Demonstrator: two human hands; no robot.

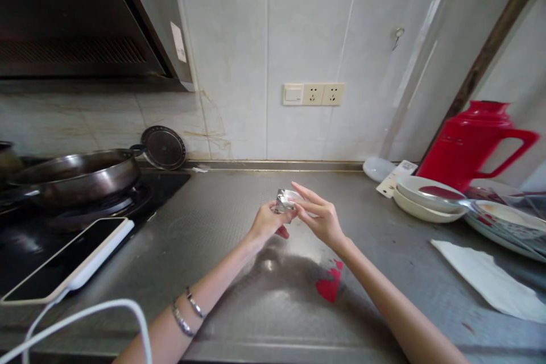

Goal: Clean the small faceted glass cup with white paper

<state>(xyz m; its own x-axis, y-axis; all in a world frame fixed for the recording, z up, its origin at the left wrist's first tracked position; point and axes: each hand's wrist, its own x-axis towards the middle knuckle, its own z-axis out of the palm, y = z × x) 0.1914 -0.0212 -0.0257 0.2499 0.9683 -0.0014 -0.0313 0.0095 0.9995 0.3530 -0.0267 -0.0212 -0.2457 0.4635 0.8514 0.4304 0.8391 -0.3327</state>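
Observation:
A small silvery, patterned object [283,199] is between my two hands, above the middle of the steel counter [239,318]. My left hand [269,220] is closed around its lower left part, thumb across the front. On the right side, my right hand [319,215] touches it with its fingertips, the index finger raised behind. What the object is exactly, I cannot make out. Torn red scraps [329,285] lie on the counter below my right hand.
Left are a steel pan [81,173] on the stove and a phone [68,261] with a white cable [102,306]. At right stand a red jug [467,145], stacked bowls [426,211] and a plate of utensils, with a white cloth or paper [486,281] in front.

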